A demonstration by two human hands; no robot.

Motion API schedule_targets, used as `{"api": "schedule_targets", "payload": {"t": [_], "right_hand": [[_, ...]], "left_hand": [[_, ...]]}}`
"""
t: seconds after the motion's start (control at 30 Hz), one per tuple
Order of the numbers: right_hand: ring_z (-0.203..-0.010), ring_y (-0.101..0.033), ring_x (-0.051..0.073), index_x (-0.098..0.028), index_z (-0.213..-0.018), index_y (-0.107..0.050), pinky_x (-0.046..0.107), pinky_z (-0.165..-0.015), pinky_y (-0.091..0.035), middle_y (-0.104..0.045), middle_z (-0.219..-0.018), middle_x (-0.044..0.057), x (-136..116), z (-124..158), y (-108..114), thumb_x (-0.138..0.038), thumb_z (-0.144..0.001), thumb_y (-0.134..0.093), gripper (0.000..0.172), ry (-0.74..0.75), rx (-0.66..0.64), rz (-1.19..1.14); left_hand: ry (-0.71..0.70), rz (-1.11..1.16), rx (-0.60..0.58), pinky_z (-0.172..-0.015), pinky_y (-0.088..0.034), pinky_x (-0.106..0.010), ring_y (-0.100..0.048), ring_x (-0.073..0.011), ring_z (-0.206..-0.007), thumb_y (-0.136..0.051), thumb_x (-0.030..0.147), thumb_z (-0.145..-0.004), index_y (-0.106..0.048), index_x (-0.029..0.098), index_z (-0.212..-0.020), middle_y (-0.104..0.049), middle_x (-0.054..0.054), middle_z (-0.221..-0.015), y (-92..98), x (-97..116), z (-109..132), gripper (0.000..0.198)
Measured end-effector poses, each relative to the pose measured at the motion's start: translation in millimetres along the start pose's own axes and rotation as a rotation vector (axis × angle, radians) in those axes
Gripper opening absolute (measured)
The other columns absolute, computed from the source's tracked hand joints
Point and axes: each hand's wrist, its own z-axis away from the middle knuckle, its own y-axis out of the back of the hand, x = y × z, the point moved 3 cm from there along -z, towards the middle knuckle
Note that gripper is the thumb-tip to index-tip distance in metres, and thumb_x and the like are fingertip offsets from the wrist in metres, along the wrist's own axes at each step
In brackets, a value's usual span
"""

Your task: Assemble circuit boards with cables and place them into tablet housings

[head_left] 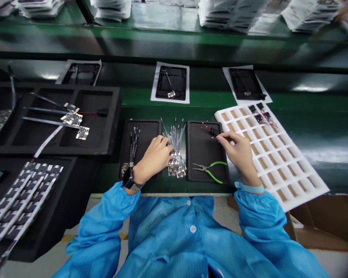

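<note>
My left hand (155, 160), with a dark watch at its wrist, curls over a pile of small circuit boards (176, 170) with grey ribbon cables. Its fingertips touch the pile, but what they grip is hidden. My right hand (237, 152) has thumb and forefinger pinched at the lower right of a small black part (212, 131) with thin red wires, above the right black tray (201, 148). Green-handled pliers (210, 168) lie in that tray with jaws slightly apart. The left black tray (145, 133) holds more boards with dark cables (134, 146), partly behind my left wrist.
At right a white foam tray (290, 170) with many slots carries several wired black parts (259, 112). Three black housings (179, 75) on white sheets line the back. Black foam trays (111, 127) with boards and strips fill the left. Stacked packets (220, 13) sit on the shelf.
</note>
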Motion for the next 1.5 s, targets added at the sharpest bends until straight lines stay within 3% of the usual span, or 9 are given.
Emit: {"api": "schedule_targets", "payload": {"t": [0.17,0.33,0.4,0.53,0.63,0.87,1.13,1.5], "right_hand": [[-0.074,-0.066,0.022,-0.022,-0.078,-0.073,0.035,-0.071,-0.050,-0.075,-0.078,0.006,-20.4,2.7,-19.9,-0.058,-0.095,-0.073,0.040,-0.100,-0.205,-0.342],[-0.076,-0.070,0.021,-0.021,-0.101,-0.078,0.036,-0.079,-0.054,-0.076,-0.078,0.004,-36.8,-0.3,-38.8,-0.055,-0.091,-0.081,0.036,-0.130,-0.364,-0.625],[-0.074,-0.069,0.020,-0.020,-0.100,-0.078,0.034,-0.078,-0.053,-0.074,-0.076,0.003,-42.4,-3.7,-44.4,-0.053,-0.092,-0.081,0.034,-0.121,-0.380,-0.668],[-0.058,-0.053,0.013,-0.017,-0.092,-0.079,0.029,-0.059,-0.039,-0.061,-0.062,-0.002,-49.9,-9.8,-55.7,-0.055,-0.093,-0.079,0.038,-0.106,-0.392,-0.628],[-0.053,-0.044,0.012,-0.016,-0.101,-0.081,0.028,-0.053,-0.030,-0.054,-0.056,-0.005,-53.2,-12.1,-62.8,-0.056,-0.093,-0.077,0.041,-0.111,-0.433,-0.585],[-0.068,-0.062,0.018,-0.018,-0.093,-0.077,0.032,-0.068,-0.047,-0.070,-0.072,0.003,-58.7,-16.7,-64.9,-0.055,-0.091,-0.079,0.037,-0.075,-0.509,-0.639],[-0.056,-0.029,0.009,-0.015,-0.090,-0.078,0.029,-0.055,-0.021,-0.039,-0.057,-0.008,-60.6,-11.4,-71.5,-0.054,-0.091,-0.078,0.039,-0.077,-0.590,-0.583],[-0.056,-0.036,0.011,-0.016,-0.086,-0.081,0.028,-0.053,-0.025,-0.052,-0.061,-0.002,-62.6,-4.3,-75.1,-0.051,-0.090,-0.077,0.035,-0.087,-0.671,-0.486]], "left_hand": [[0.004,-0.002,-0.004,-0.102,-0.046,-0.052,-0.056,-0.0350,-0.117,-0.072,0.018,-0.095,-0.070,0.016,-0.102,-0.067,-0.014,-0.117,-1.5,5.4,-8.6,0.008],[0.073,0.189,0.008,-0.095,-0.047,-0.045,-0.062,-0.0291,-0.100,-0.068,0.008,-0.093,-0.062,0.020,-0.085,-0.070,-0.008,-0.094,3.6,-0.6,-11.0,0.015],[0.117,0.328,0.022,-0.091,-0.048,-0.042,-0.065,-0.0261,-0.091,-0.069,0.010,-0.093,-0.062,0.020,-0.084,-0.071,-0.005,-0.088,7.8,-6.1,-11.5,0.015],[0.176,0.712,0.087,-0.082,-0.053,-0.035,-0.070,-0.0211,-0.083,-0.074,0.019,-0.091,-0.067,0.019,-0.086,-0.075,-0.003,-0.087,22.4,-16.6,-14.0,0.009],[0.211,0.870,0.161,-0.084,-0.056,-0.033,-0.071,-0.0196,-0.085,-0.077,0.022,-0.087,-0.070,0.017,-0.088,-0.077,-0.004,-0.089,35.1,-22.4,-18.1,0.009],[0.207,0.932,0.124,-0.085,-0.059,-0.034,-0.073,-0.0197,-0.086,-0.078,0.026,-0.086,-0.077,0.015,-0.095,-0.080,-0.006,-0.092,40.9,-23.1,-31.5,0.013],[0.229,1.102,0.083,-0.081,-0.060,-0.034,-0.074,-0.0189,-0.076,-0.078,0.029,-0.089,-0.075,0.014,-0.095,-0.078,-0.005,-0.083,29.3,-16.4,-34.1,0.016],[0.232,1.114,-0.047,-0.075,-0.058,-0.030,-0.074,-0.0181,-0.073,-0.075,0.027,-0.090,-0.076,0.014,-0.093,-0.078,-0.005,-0.082,24.4,-8.2,-35.3,0.014]]}}
